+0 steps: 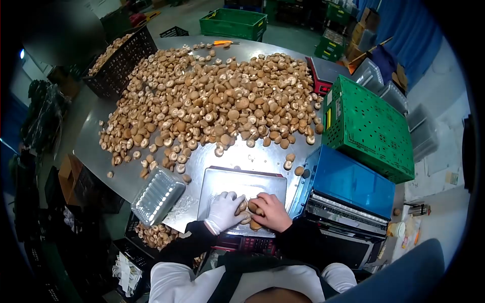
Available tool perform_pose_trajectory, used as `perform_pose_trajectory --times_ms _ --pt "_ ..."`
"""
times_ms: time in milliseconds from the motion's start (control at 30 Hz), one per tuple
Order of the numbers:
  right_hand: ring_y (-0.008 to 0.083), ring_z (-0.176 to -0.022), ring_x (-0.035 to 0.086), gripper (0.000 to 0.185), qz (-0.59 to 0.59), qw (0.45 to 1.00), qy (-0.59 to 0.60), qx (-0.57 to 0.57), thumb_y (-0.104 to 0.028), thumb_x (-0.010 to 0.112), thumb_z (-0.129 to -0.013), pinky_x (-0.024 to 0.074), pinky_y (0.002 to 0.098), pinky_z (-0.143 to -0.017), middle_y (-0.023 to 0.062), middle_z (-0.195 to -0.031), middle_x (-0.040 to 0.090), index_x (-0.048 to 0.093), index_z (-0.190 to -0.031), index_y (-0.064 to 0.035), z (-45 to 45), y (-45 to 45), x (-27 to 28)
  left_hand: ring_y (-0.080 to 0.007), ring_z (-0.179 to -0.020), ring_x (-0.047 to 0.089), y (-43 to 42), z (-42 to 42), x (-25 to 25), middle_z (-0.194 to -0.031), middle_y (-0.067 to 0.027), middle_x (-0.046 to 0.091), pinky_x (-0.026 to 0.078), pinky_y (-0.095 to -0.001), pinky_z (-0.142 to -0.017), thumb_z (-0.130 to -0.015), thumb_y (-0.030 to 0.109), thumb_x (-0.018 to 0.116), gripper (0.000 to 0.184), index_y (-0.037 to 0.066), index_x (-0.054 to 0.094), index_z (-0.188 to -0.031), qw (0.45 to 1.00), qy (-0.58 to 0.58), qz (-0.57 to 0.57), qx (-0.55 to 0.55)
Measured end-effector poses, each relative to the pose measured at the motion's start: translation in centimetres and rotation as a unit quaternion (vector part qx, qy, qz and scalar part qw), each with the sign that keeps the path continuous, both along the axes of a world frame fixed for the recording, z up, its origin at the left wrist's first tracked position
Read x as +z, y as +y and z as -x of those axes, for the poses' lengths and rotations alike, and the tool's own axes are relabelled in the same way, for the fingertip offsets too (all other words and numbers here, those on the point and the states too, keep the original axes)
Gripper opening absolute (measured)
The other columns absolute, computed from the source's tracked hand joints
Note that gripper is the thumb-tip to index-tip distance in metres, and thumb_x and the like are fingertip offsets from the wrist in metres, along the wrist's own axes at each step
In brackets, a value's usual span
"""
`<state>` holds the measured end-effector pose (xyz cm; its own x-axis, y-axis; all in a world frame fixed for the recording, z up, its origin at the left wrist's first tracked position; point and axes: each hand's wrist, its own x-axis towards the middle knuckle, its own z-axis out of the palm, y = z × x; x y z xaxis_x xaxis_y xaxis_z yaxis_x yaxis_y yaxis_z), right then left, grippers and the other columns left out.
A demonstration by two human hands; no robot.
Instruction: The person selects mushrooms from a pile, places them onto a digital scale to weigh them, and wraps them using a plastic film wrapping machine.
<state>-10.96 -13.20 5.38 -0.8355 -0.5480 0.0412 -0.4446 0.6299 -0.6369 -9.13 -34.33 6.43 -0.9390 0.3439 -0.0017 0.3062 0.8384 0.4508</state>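
My left hand (224, 212), in a white glove, curls its fingers against several brown mushrooms (245, 217) over the metal platform of a scale (214, 184). From the other side my bare right hand (273, 212) closes on mushrooms in the same small cluster. The two hands almost meet, and the fingers partly cover the cluster. Whether a tray lies under the mushrooms I cannot tell. Below my wrists shows the scale's red keypad (257, 246). A large heap of mushrooms (217, 101) spreads over the steel table (93, 146) beyond the scale.
Clear plastic trays (158, 196) stand left of the scale. To the right are a blue-topped machine (348, 182) and an upturned green crate (371, 129). A black crate (124, 63) of mushrooms is at the far left. An orange-handled tool (224, 42) lies behind the heap.
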Motion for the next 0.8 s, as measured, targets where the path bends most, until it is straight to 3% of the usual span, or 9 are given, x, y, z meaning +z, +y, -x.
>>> perform_pose_trajectory --times_ms 133,200,233,333,367,500,567,667,800 --pt "0.0369 -0.113 0.046 0.071 0.016 0.996 0.024 0.085 -0.028 0.076 -0.068 0.0382 0.0437 -0.097 0.0153 -0.126 0.049 0.048 -0.13 -0.0077 -1.4 0.1 0.1 -0.034 -0.103 0.05 -0.5 -0.7 0.5 -0.108 -0.0142 0.053 0.042 -0.043 -0.089 -0.067 0.041 0.075 0.067 0.012 0.055 -0.124 0.998 -0.029 -0.061 -0.004" --pt "0.0367 -0.119 0.044 0.073 0.129 0.991 -0.038 0.005 -0.027 0.076 -0.069 0.0368 0.0425 -0.101 0.017 -0.132 0.047 0.046 -0.132 -0.005 -1.4 0.5 0.3 -0.0376 -0.115 0.047 -1.2 -1.1 1.5 -0.122 -0.019 0.047 0.041 -0.0429 -0.097 -0.06 0.04 0.082 0.081 0.01 0.051 -0.129 0.999 0.026 -0.039 0.008" --pt "0.0363 -0.123 0.042 0.07 0.165 0.982 -0.088 -0.035 -0.026 0.075 -0.072 0.0339 0.0423 -0.105 0.0193 -0.134 0.046 0.046 -0.131 -0.0018 -1.4 1.1 0.3 -0.0385 -0.118 0.044 -2.0 -1.2 1.0 -0.126 -0.0195 0.045 0.038 -0.044 -0.099 -0.058 0.039 0.084 0.087 0.009 0.049 -0.132 0.998 -0.008 -0.062 0.011" --pt "0.0235 -0.112 0.055 0.049 0.25 0.942 -0.216 -0.062 -0.015 0.064 -0.083 0.0416 0.0326 -0.098 0.0164 -0.121 0.057 0.049 -0.127 0.0002 -0.4 3.1 0.0 -0.0376 -0.118 0.045 -3.3 -2.0 1.5 -0.126 -0.0196 0.046 0.038 -0.0448 -0.099 -0.056 0.04 0.086 0.089 0.008 0.049 -0.131 0.996 0.001 -0.077 0.036" --pt "0.0192 -0.106 0.058 0.043 0.249 0.948 -0.18 -0.079 -0.011 0.06 -0.086 0.0446 0.0295 -0.093 0.0139 -0.114 0.061 0.049 -0.126 0.0003 -0.2 3.3 -0.3 -0.0373 -0.118 0.045 -3.6 -2.3 1.8 -0.126 -0.0196 0.046 0.038 -0.0449 -0.099 -0.057 0.039 0.086 0.088 0.009 0.049 -0.131 0.996 -0.003 -0.072 0.052" --pt "0.022 -0.096 0.059 0.038 0.234 0.952 -0.175 -0.092 -0.008 0.061 -0.084 0.0469 0.0312 -0.086 0.0117 -0.109 0.055 0.051 -0.121 -0.0003 0.7 3.7 -1.1 -0.0332 -0.11 0.047 -4.0 -3.5 2.2 -0.113 -0.0127 0.051 0.039 -0.0433 -0.095 -0.063 0.03 0.08 0.069 0.01 0.054 -0.123 0.994 0.024 -0.09 0.056" --pt "0.025 -0.09 0.058 0.036 0.161 0.976 -0.125 -0.08 -0.007 0.063 -0.082 0.0474 0.0315 -0.08 0.0125 -0.103 0.052 0.053 -0.116 -0.001 0.8 3.1 -0.3 -0.0286 -0.104 0.049 -2.9 -4.2 2.6 -0.107 -0.0073 0.053 0.038 -0.0404 -0.091 -0.065 0.027 0.078 0.063 0.013 0.056 -0.122 0.996 0.045 -0.076 0.032" --pt "0.0266 -0.089 0.056 0.035 0.117 0.981 -0.121 -0.095 -0.007 0.065 -0.079 0.0471 0.0319 -0.077 0.0141 -0.1 0.05 0.053 -0.112 -0.0015 1.3 2.3 -0.7 -0.0255 -0.105 0.049 -1.5 -4.9 0.9 -0.11 -0.0049 0.053 0.037 -0.0393 -0.093 -0.071 0.022 0.072 0.054 0.013 0.056 -0.122 0.996 0.079 -0.026 -0.01" --pt "0.0273 -0.086 0.055 0.026 0.114 0.984 -0.088 -0.105 -0.006 0.064 -0.079 0.0471 0.0326 -0.076 0.0136 -0.096 0.049 0.053 -0.102 -0.0012 1.7 2.0 -0.8 -0.0241 -0.104 0.049 -1.3 -4.9 -0.2 -0.107 -0.0043 0.055 0.037 -0.0393 -0.089 -0.074 0.017 0.069 0.05 0.012 0.056 -0.122 0.996 0.078 -0.038 0.031"
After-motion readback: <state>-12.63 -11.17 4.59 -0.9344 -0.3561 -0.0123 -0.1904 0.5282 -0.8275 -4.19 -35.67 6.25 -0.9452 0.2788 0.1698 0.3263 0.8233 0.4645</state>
